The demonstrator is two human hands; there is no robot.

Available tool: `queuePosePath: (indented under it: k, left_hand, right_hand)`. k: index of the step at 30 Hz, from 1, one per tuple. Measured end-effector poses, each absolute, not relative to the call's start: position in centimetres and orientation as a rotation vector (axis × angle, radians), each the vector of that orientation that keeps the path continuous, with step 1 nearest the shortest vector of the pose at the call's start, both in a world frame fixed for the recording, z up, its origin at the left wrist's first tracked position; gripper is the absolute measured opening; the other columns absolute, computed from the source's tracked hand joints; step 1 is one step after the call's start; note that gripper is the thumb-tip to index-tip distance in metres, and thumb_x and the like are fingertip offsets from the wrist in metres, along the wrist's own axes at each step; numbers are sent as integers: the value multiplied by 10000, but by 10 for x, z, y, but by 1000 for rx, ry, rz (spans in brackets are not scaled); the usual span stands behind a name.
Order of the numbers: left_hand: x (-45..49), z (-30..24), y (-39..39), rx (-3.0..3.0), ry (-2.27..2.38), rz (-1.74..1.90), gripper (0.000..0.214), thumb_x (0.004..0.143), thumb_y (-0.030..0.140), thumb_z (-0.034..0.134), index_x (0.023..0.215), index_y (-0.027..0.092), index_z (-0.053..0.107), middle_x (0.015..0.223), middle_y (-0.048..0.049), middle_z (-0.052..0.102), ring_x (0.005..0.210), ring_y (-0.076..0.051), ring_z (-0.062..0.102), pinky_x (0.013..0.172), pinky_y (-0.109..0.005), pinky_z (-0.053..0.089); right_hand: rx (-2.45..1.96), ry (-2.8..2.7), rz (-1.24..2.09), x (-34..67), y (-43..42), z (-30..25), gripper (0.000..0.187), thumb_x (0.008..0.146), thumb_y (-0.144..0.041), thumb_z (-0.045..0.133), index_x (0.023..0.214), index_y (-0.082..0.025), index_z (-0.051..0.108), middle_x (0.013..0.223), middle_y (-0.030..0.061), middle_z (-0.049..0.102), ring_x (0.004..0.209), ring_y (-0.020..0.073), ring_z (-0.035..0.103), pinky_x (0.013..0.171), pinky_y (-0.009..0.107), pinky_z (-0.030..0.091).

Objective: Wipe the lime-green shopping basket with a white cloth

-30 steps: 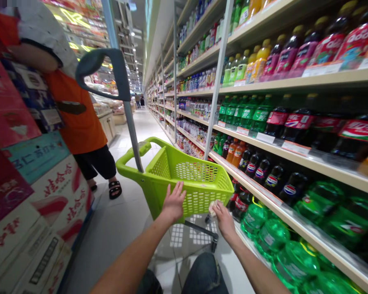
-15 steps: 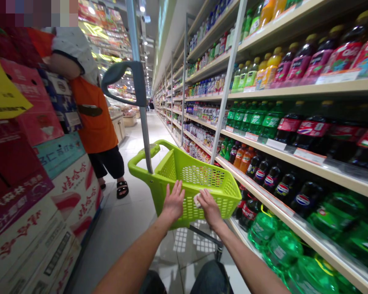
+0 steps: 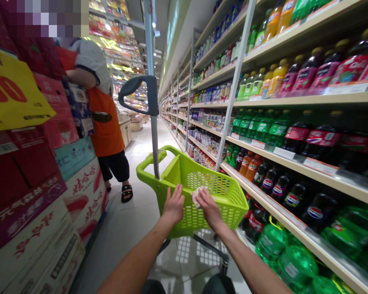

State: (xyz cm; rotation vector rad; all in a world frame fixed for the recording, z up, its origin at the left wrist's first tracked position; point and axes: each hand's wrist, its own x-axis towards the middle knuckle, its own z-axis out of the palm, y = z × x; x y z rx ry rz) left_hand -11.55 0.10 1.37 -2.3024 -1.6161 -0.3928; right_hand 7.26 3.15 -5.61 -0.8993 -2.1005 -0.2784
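In front of me stands a green plastic shopping cart point(image 3: 194, 220) with perforated basket walls. My left hand point(image 3: 173, 206) rests against the near side of the basket, fingers stretched out and holding nothing. To its right, my right hand point(image 3: 209, 206) presses a crumpled white cloth point(image 3: 197, 198) on the same wall, just below the rim. The cloth is partly covered by the fingers. A grey pole with a dark grey loop handle point(image 3: 153, 96) rises from the cart's left end.
Shelves point(image 3: 294, 149) of bottled drinks line the right side, close to the cart. Stacked drink cartons point(image 3: 82, 183) stand on the left under a yellow price sign point(image 3: 15, 90). Beyond them, a person in an orange vest point(image 3: 108, 130) stands in the tiled aisle.
The view has shifted, so the cart and shelves appear slightly farther right and lower. More of the white cloth shows beside my right hand. My left hand keeps its place on the basket wall.
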Motion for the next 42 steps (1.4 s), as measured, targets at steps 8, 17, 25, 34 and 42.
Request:
queuePosePath:
  k: [8,17,25,34,42]
  left_hand:
    - [-135,24,2,-2303,-1571,-388,399,670,169,451,1059,126,529,1404,-124,266,1318,-228,158,1063,-508,89]
    - [-149,18,5,-2252,-1585,-370,578,723,137,357,1300,124,341,1411,-95,248,1315,-215,167,1066,-478,94]
    - [-141,22,5,-2331,-1594,-376,672,668,249,452,1302,73,315,1409,-129,252,1318,-235,148,1068,-488,48]
    - [-193,47,-7,-2180,-1693,-557,540,725,156,393,1264,138,372,1360,-83,371,1287,-181,247,1082,-454,41]
    - [-243,67,6,-1992,-1829,-583,520,751,271,476,1254,176,386,1375,-95,343,1292,-257,225,1043,-534,110]
  right_hand:
    - [-856,-2201,-136,50,16,-73,413,799,-71,400,1127,-266,556,1238,24,515,1198,177,408,974,350,383]
    - [-1127,-2002,-264,71,52,-56,507,722,-13,368,1164,-200,532,1179,96,546,1110,202,473,935,394,399]
    - [-1451,-1698,-396,157,56,-78,422,717,-60,314,964,-144,645,1005,132,619,1006,248,531,882,469,417]
    - [-1094,-1920,-238,69,64,-68,505,722,-51,322,1132,-228,559,1189,64,542,1144,199,446,948,432,384]
    - [-1147,-1736,-196,47,77,-65,389,773,-150,314,1005,-160,626,1059,112,610,1025,226,538,902,430,429]
